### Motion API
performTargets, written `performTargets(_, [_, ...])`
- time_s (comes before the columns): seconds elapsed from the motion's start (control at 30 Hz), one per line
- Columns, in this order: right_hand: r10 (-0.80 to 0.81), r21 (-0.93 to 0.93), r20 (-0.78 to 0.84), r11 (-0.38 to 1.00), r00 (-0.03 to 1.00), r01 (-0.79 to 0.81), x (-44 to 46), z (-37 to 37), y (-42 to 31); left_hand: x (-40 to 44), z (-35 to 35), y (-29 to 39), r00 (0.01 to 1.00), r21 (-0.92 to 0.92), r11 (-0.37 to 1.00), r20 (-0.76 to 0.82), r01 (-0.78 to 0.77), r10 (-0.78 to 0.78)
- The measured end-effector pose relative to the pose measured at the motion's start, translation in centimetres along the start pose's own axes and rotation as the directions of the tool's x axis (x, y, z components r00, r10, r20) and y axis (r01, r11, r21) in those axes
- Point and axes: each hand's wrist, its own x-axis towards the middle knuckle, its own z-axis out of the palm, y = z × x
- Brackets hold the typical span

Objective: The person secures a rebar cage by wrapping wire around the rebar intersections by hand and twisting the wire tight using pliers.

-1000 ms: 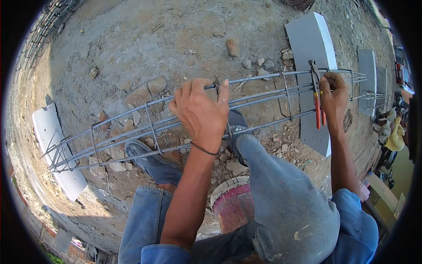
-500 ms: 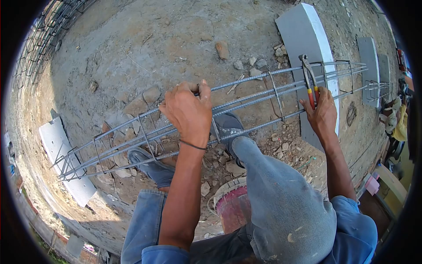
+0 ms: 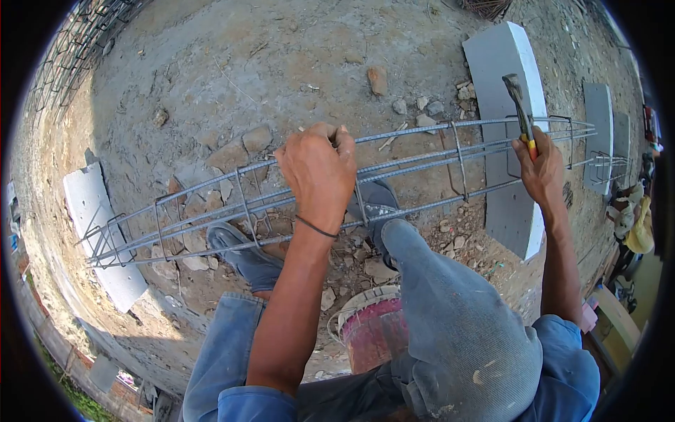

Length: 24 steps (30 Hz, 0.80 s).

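A stained pink bucket (image 3: 369, 329) stands on the ground (image 3: 295, 70) between the person's legs, partly hidden by the right one; its contents cannot be made out. Above it, the rebar cage (image 3: 460, 150) passes over a pale slab (image 3: 83, 193) and a grey slab (image 3: 496, 67). The left hand (image 3: 318, 165) has its fingers curled at the cage's upper bar; whether they grip is hidden. The right hand's (image 3: 543, 167) fingers are clamped on the pincers (image 3: 522, 118), head pointing up and away.
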Motion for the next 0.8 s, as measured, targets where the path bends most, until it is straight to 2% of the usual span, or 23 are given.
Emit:
performTargets(0.03, [-0.253,-0.126,-0.037,0.961,0.967,0.247,1.0,-0.8,-1.2,-0.2,-0.1,-0.1,1.0,-0.005,1.0,-0.011,0.012,-0.012])
performTargets(0.07, [-0.494,-0.255,-0.04,0.845,0.868,0.47,2.2,-1.6,-2.4,-0.7,-0.3,-0.3,0.99,0.038,0.995,-0.098,-0.097,0.1])
performTargets(0.1, [-0.561,-0.308,-0.002,0.788,0.828,0.534,3.3,-1.9,-3.8,-1.2,-0.4,-0.4,0.961,0.092,0.976,-0.18,-0.197,0.211])
performTargets(0.13, [-0.577,-0.311,0.008,0.775,0.816,0.551,4.5,-2.0,-5.2,-2.0,-0.7,-0.3,0.962,0.087,0.98,-0.192,-0.179,0.192])
performTargets(0.2, [-0.747,-0.306,0.174,0.578,0.641,0.757,6.9,-1.5,-8.2,-4.1,-1.3,0.4,0.952,-0.086,0.973,-0.243,-0.213,0.187])
performTargets(0.23, [-0.758,-0.307,0.188,0.559,0.625,0.77,8.1,-0.9,-9.3,-5.3,-1.3,0.5,0.953,-0.092,0.977,-0.254,-0.193,0.165])
performTargets(0.3, [-0.802,-0.425,0.308,0.365,0.512,0.828,10.2,1.2,-11.2,-7.1,-1.2,0.6,0.994,-0.329,0.944,-0.101,0.0,-0.035])
performTargets(0.33, [-0.81,-0.425,0.322,0.34,0.491,0.839,11.3,2.4,-12.0,-7.2,-1.1,0.4,0.992,-0.34,0.94,-0.113,0.016,-0.058])
performTargets(0.4, [-0.928,-0.408,0.267,0.137,0.261,0.903,12.6,4.7,-13.4,-7.5,-1.1,-0.2,0.975,-0.3,0.951,-0.221,-0.071,0.004])
performTargets(0.43, [-0.891,-0.428,0.348,0.126,0.292,0.895,12.6,5.3,-14.3,-7.4,-1.0,-0.7,0.973,-0.31,0.949,-0.228,-0.053,-0.02])
performTargets(0.47, [-0.891,-0.425,0.361,0.104,0.274,0.899,12.4,6.0,-15.2,-6.9,-0.9,-1.3,0.967,-0.245,0.965,-0.254,-0.098,0.033])
performTargets(0.5, [-0.907,-0.439,0.333,0.093,0.258,0.894,12.1,6.7,-15.9,-6.5,-0.8,-1.8,0.958,-0.176,0.974,-0.274,-0.142,0.09])
performTargets(0.53, [-0.921,-0.454,0.304,0.085,0.243,0.887,12.0,7.2,-16.5,-6.2,-0.6,-2.2,0.956,-0.183,0.974,-0.282,-0.132,0.077])
performTargets(0.67, [-0.921,-0.489,0.306,0.067,0.243,0.87,12.0,8.2,-17.8,-5.4,0.1,-2.6,0.98,-0.185,0.976,-0.185,-0.111,0.076])
performTargets(0.7, [-0.93,-0.487,0.292,0.054,0.221,0.872,12.1,8.3,-18.0,-5.4,0.3,-2.5,0.989,-0.18,0.979,-0.131,-0.097,0.073])
performTargets(0.8, [-0.951,-0.485,0.268,0.004,0.153,0.875,12.8,8.3,-18.7,-5.2,0.8,-2.2,0.986,-0.182,0.978,-0.15,-0.101,0.074])
